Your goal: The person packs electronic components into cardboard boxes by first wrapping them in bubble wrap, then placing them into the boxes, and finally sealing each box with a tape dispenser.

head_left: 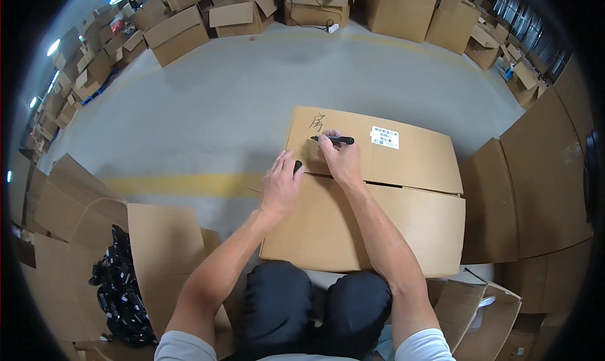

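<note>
In front of my knees stands a large closed cardboard box [416, 225], its two top flaps meeting along a narrow gap. My right hand [341, 159] grips a black marker [342, 140], its tip at the far flap just below a handwritten dark character [317, 121]. A white printed label [385, 138] is stuck to the right of that writing. My left hand [282, 183] rests at the box's left edge, closed around a small black marker cap [297, 166].
At the lower left an open carton [165, 235] holds black parts [120, 292]. Another open box [482, 310] sits at the lower right, and tall cartons [535, 178] stand close on the right. More boxes [242, 14] line the far floor, past a yellow floor stripe [183, 184].
</note>
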### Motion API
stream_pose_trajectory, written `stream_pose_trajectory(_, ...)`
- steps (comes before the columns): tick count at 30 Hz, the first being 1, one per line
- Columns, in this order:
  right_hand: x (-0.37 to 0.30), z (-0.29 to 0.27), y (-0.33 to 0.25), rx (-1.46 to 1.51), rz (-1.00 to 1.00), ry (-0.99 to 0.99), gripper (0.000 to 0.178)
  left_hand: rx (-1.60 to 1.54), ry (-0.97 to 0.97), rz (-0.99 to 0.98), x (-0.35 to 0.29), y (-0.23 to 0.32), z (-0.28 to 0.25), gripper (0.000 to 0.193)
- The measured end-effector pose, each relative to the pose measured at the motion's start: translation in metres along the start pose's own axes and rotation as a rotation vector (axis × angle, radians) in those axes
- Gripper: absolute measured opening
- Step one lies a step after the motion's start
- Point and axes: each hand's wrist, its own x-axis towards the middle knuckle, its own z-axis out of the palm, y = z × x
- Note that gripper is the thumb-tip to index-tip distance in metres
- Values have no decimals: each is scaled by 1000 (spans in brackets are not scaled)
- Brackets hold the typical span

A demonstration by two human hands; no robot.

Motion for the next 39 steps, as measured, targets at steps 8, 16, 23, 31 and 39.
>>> stream_pose_trajectory(8, -1, 1, -3, -46, -37, 30, 21, -10, 4, 22, 1, -1, -1, 38)
stream_pose_trajectory(16, 7, 2, 14, -206, -185, 79, 20, -30, -47, -22, 2, 4, -4, 35)
stream_pose_trajectory(23, 4, 1, 6, -117, -56, 42, 19, -29, -7, -3, 1, 3, -6, 36)
stream_pose_trajectory(31, -1, 0, -3, 103, -45, 28, 19, -28, 35, 10, 0, 1, -4, 32)
stream_pose_trajectory(39, -6, 0, -2, -34, -47, -132, 18, -28, 81, 40, 0, 4, -6, 29)
